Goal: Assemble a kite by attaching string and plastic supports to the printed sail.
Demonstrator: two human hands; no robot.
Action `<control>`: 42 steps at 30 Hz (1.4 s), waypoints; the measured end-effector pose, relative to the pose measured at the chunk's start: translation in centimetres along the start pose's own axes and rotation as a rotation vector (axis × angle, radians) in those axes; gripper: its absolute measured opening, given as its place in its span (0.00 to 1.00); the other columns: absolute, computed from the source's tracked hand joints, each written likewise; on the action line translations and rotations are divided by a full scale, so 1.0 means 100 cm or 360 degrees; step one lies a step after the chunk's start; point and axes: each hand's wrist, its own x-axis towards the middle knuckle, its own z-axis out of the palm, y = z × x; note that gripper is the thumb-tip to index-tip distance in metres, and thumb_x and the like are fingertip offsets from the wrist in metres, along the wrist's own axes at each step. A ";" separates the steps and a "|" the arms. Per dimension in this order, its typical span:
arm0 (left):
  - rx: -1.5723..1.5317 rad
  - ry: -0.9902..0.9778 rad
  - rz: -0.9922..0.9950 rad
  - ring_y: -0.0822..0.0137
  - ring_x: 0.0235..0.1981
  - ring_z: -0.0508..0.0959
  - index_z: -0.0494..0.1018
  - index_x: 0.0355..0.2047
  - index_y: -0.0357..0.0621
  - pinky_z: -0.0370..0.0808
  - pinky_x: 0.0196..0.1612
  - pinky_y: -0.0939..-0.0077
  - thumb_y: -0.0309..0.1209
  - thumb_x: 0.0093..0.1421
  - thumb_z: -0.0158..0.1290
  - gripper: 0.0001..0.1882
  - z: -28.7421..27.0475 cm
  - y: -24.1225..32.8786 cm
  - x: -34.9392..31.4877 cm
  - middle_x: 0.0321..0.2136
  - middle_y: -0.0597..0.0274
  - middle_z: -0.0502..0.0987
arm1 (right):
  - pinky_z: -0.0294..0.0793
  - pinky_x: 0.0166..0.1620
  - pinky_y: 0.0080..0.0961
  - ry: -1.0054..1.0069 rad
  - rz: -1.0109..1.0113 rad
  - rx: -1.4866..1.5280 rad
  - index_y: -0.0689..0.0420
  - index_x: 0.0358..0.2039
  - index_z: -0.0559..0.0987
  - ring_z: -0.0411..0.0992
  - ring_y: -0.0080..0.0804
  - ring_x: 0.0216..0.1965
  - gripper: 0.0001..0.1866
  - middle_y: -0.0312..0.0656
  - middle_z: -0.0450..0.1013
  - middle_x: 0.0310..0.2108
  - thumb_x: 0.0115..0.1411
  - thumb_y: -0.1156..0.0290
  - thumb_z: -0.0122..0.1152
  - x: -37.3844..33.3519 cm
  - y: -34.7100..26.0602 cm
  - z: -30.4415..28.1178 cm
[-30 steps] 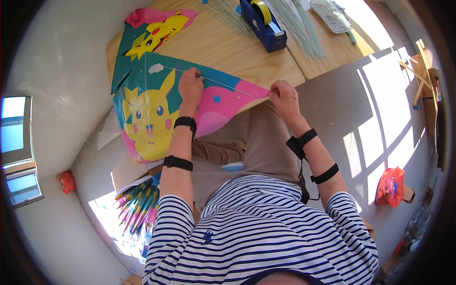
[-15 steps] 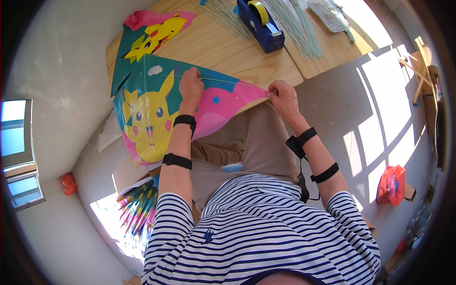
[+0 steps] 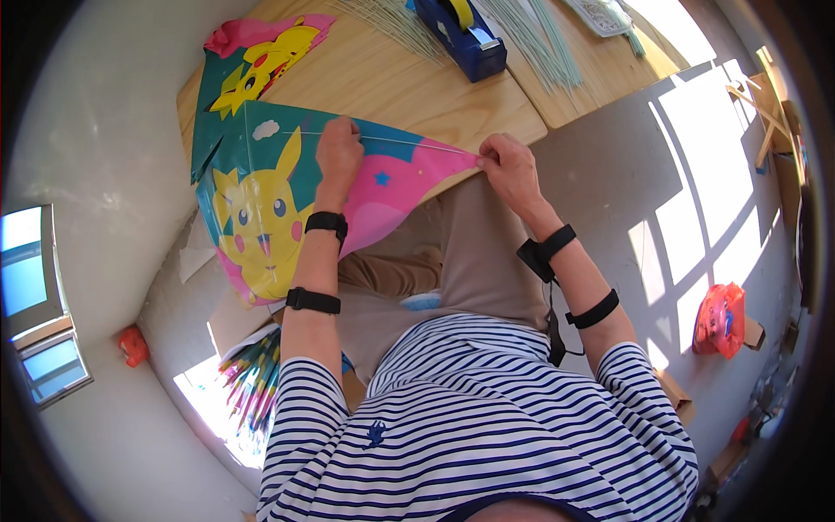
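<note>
A kite (image 3: 261, 213) of thin printed sheet, green, pink and yellow with a cartoon animal, lies partly on the table and hangs over its near edge. A thin pale rod (image 3: 396, 140) runs along its upper right edge. My left hand (image 3: 339, 158) is closed on the rod at that edge; its fingertips are partly hidden. At the kite's pointed pink corner, my right hand (image 3: 509, 170) pinches the tip, where the rod's end lies close by. Another printed kite (image 3: 274, 61), folded or bunched, rests beyond on the table's left side.
On the wooden table (image 3: 391, 87) stand a blue tape dispenser (image 3: 465, 43), bundles of thin rods (image 3: 531, 43) and a clear tray (image 3: 602, 16) of small parts. Colourful rolled pieces (image 3: 252, 378) fill a container at lower left. A red bag (image 3: 720, 320) sits on the floor at right.
The whole view has shifted slightly, so the table and kite appear a little left and higher. Both hands keep their places on the kite and rod.
</note>
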 end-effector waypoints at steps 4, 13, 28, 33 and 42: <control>0.0003 -0.0046 -0.0002 0.44 0.36 0.76 0.73 0.29 0.41 0.72 0.36 0.52 0.22 0.52 0.52 0.03 0.000 0.012 -0.004 0.30 0.47 0.76 | 0.73 0.39 0.38 0.0005 0.0001 -0.0001 0.60 0.29 0.76 0.74 0.47 0.35 0.07 0.47 0.74 0.30 0.49 0.77 0.64 0.000 0.001 0.000; -0.0122 -0.0012 0.0023 0.46 0.36 0.77 0.73 0.29 0.41 0.72 0.37 0.54 0.24 0.52 0.56 0.04 -0.001 0.012 -0.004 0.30 0.48 0.76 | 0.74 0.39 0.37 -0.0001 0.0028 0.0044 0.61 0.30 0.76 0.75 0.46 0.35 0.07 0.46 0.75 0.31 0.49 0.77 0.64 -0.001 -0.003 0.000; -0.0160 -0.0030 -0.0124 0.47 0.35 0.77 0.74 0.26 0.40 0.73 0.37 0.55 0.28 0.51 0.60 0.06 -0.006 0.019 -0.010 0.28 0.49 0.77 | 0.73 0.38 0.36 0.0029 -0.0005 0.0036 0.60 0.30 0.76 0.74 0.44 0.33 0.07 0.45 0.74 0.30 0.49 0.78 0.64 -0.001 -0.002 0.000; -0.0133 0.0002 -0.0214 0.46 0.35 0.78 0.75 0.27 0.40 0.73 0.37 0.54 0.28 0.52 0.59 0.05 -0.005 0.017 -0.004 0.30 0.49 0.78 | 0.73 0.37 0.36 0.0036 -0.0002 0.0062 0.60 0.30 0.76 0.74 0.44 0.33 0.07 0.45 0.74 0.29 0.49 0.78 0.64 -0.002 -0.001 0.001; -0.0135 -0.0022 -0.0275 0.47 0.36 0.79 0.76 0.28 0.40 0.74 0.37 0.55 0.28 0.53 0.58 0.05 -0.005 0.016 0.002 0.30 0.49 0.79 | 0.73 0.37 0.35 0.0037 -0.0005 0.0070 0.60 0.30 0.76 0.74 0.44 0.33 0.07 0.45 0.74 0.29 0.50 0.78 0.64 -0.003 -0.001 0.001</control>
